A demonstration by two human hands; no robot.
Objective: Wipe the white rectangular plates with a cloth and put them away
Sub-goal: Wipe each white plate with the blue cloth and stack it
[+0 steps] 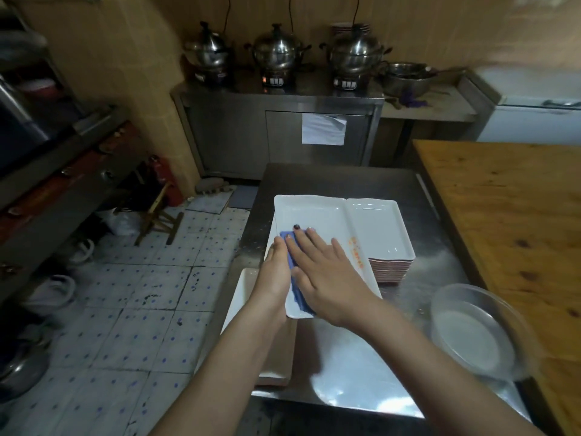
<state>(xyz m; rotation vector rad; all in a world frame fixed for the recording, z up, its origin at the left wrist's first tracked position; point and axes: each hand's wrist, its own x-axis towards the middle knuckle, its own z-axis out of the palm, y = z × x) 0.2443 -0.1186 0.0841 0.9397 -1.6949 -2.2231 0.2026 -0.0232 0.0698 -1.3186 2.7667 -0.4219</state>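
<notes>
A white rectangular plate [314, 215] is held tilted above the steel table [330, 180]. My left hand [275, 272] grips its left edge near the bottom corner. My right hand [327, 275] lies flat on the plate and presses a blue cloth [294, 272] against its surface. Only a strip of the cloth shows between my two hands. A stack of white rectangular plates [380, 228] with red-striped sides stands just to the right. Another white plate [242, 297] lies under my left forearm at the table's left edge, partly hidden.
A clear round bowl [471, 328] sits at the right of the steel table. A wooden table [509, 215] adjoins on the right. Three steel pots [276, 51] stand on a far counter. Shoes and a small wooden stool [160, 215] lie on the tiled floor at left.
</notes>
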